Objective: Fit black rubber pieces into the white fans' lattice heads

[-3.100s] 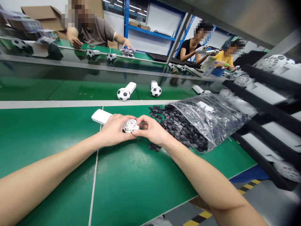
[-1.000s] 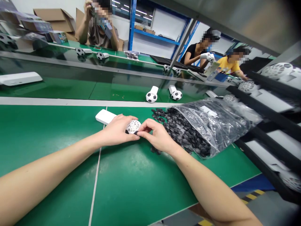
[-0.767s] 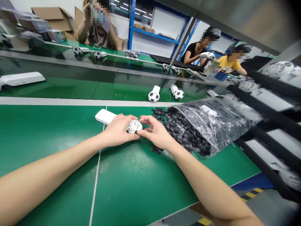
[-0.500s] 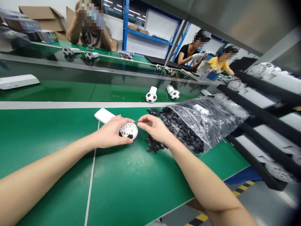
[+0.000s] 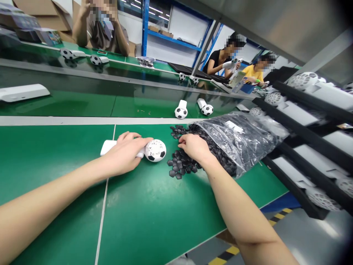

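Note:
My left hand (image 5: pixel 127 152) is wrapped over the white handle of a football-shaped handheld fan (image 5: pixel 156 150), which lies on the green table. Its round head pokes out to the right of my fingers, with black pentagons along the lower edge and open lattice on top. My right hand (image 5: pixel 194 147) is over a heap of small black pentagon pieces (image 5: pixel 179 163), fingers bent and pressed together. What its fingertips hold, if anything, is hidden. The heap spills from the mouth of a clear plastic bag (image 5: pixel 242 136).
Two similar fans (image 5: pixel 181 109) lie on the belt (image 5: pixel 138 106) beyond the table, with a white handle piece (image 5: pixel 24 92) at left. A black rack (image 5: pixel 298 184) of white fan parts stands at right. Several people work across the line.
My right hand has moved right, from beside the fan's head to the black pieces. My left hand has slid back from the head onto the handle; the fan has turned slightly.

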`<action>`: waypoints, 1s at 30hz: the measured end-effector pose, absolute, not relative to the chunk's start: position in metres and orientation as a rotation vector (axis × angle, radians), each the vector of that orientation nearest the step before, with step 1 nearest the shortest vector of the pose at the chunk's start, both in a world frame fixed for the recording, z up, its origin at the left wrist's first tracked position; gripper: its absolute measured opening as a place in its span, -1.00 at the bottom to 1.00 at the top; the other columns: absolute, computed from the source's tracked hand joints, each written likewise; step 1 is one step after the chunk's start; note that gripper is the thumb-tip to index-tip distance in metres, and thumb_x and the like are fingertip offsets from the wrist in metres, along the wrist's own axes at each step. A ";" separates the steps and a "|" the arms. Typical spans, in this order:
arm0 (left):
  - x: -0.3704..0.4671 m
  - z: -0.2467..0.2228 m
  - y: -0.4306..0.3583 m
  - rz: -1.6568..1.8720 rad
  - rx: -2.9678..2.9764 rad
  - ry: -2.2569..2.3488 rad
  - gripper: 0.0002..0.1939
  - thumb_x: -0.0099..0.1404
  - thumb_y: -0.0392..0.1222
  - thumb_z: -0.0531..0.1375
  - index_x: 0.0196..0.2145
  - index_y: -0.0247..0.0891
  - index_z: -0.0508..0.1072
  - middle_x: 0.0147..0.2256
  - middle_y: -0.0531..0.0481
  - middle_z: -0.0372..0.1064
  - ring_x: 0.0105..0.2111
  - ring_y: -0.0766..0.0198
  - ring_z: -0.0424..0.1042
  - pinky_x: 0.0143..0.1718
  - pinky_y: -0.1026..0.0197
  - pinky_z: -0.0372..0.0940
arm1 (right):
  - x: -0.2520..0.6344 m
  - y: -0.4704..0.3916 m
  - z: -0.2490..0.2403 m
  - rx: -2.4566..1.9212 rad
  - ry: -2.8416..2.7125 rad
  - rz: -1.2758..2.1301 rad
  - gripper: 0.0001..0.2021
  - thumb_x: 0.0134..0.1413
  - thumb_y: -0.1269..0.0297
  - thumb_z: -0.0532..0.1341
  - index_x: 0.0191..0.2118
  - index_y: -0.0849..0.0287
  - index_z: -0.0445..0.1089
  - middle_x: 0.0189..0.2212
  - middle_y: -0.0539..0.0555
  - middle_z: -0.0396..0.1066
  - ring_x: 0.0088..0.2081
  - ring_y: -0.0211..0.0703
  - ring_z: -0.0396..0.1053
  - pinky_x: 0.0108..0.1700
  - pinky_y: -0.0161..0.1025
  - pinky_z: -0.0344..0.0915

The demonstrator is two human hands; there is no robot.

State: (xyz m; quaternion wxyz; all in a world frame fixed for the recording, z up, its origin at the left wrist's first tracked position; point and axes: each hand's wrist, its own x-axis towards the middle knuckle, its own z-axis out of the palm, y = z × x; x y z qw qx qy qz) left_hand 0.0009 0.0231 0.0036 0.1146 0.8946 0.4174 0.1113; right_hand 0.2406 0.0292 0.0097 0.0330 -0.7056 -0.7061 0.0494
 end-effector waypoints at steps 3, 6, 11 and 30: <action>-0.002 0.005 0.023 0.271 2.645 1.192 -0.40 0.04 -0.41 -0.03 0.04 -0.01 0.25 0.04 -0.03 0.22 0.07 -0.03 0.06 0.05 -0.16 -0.04 | 0.242 0.033 0.007 -2.203 -2.187 0.201 -0.90 -0.02 0.30 0.21 -0.32 0.09 0.41 -0.30 0.08 0.42 -0.29 -0.11 0.36 -0.38 -0.27 0.17; -0.002 0.010 0.017 0.148 2.542 1.174 -0.40 0.06 -0.33 0.03 0.09 0.01 0.18 0.21 -0.05 -0.09 0.19 -0.11 -0.16 0.07 -0.22 -0.08 | 0.244 0.033 0.005 -2.185 -2.216 0.184 -0.90 0.00 0.29 0.18 -0.30 0.11 0.38 -0.28 0.10 0.39 -0.29 -0.12 0.35 -0.39 -0.28 0.16; 0.007 0.009 0.003 0.126 2.319 1.118 -0.18 0.01 0.04 0.16 0.18 -0.23 -0.03 0.26 -0.20 -0.41 0.23 -0.08 -0.42 0.13 -0.17 -0.10 | 0.245 0.030 0.003 -2.132 -2.266 0.157 -0.92 0.02 0.31 0.16 -0.30 0.13 0.32 -0.27 0.13 0.35 -0.27 -0.10 0.33 -0.38 -0.27 0.15; 0.004 0.001 0.020 0.314 2.351 0.964 -0.33 -0.02 -0.31 0.09 0.09 -0.25 0.07 0.25 -0.16 -0.27 0.24 0.10 -0.39 0.20 -0.07 -0.22 | 0.207 0.002 0.022 -0.971 -2.225 0.799 -0.86 0.04 0.44 0.15 -0.34 0.11 0.43 -0.35 -0.02 0.40 -0.25 -0.28 0.34 -0.13 -0.30 0.25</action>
